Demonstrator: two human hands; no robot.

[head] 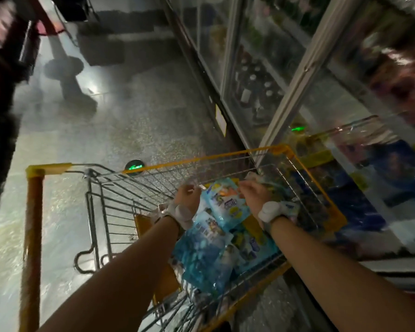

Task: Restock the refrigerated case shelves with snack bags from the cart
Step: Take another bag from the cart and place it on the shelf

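Step now: This looks like the picking-up step. Both hands are down inside the yellow-rimmed wire shopping cart (285,149), at the pile of light blue plastic snack bags (211,238).

Left hand: The left hand (187,192) is in the middle of the frame, a bit to the left. Its fingers are curled at the top left edge of the top blue snack bag with the orange picture (225,200). It seems to pinch that edge, but the picture is dark and smeary, so I cannot be sure.

Right hand: The right hand (252,191) is just right of the middle. Its fingers curl at the top right edge of the same bag, and it seems to pinch it too.

Wrists: Each wrist has a small white band with a puffy white block, left (181,213) and right (270,210).

Where the bags are: All the bags I can see lie in the cart, in the lower middle of the frame. None is on a shelf yet.

Where they must go: The glass-door cold case (304,68) runs down the right side of the frame, just beside the cart. Bottles show dimly behind the glass.

Next move: I think the hands need to lift the top bag out over the cart rim and carry it right, to the case. The grip should stay soft so the bag does not get squashed.

Floor: The shiny speckled grey floor (130,116) fills the left side.
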